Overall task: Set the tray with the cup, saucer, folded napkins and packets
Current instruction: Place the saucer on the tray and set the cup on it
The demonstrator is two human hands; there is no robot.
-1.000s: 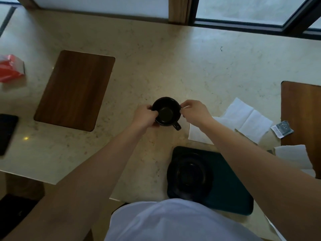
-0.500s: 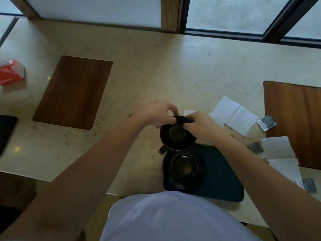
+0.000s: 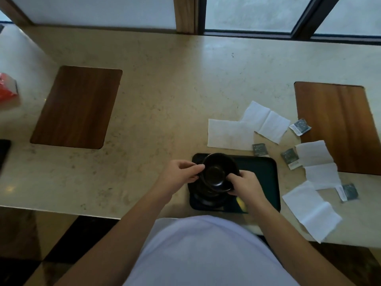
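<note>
Now over the dark tray (image 3: 266, 172), at its left end: black cup (image 3: 216, 172) pinched at the rim by left hand (image 3: 181, 174) and right hand (image 3: 245, 183), each grip closed, steadying it above the saucer (image 3: 208, 198). Half a second earlier, held just beyond the tray's far edge. Napkins (image 3: 229, 134) and packets (image 3: 289, 157) unplaced on the table (image 3: 165, 96).

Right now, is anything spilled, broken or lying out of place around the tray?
No spill or damage shows. The napkins lie unfolded and scattered on the counter beside the tray, with the packets strewn among them. Both hands hold the cup over the saucer.
</note>
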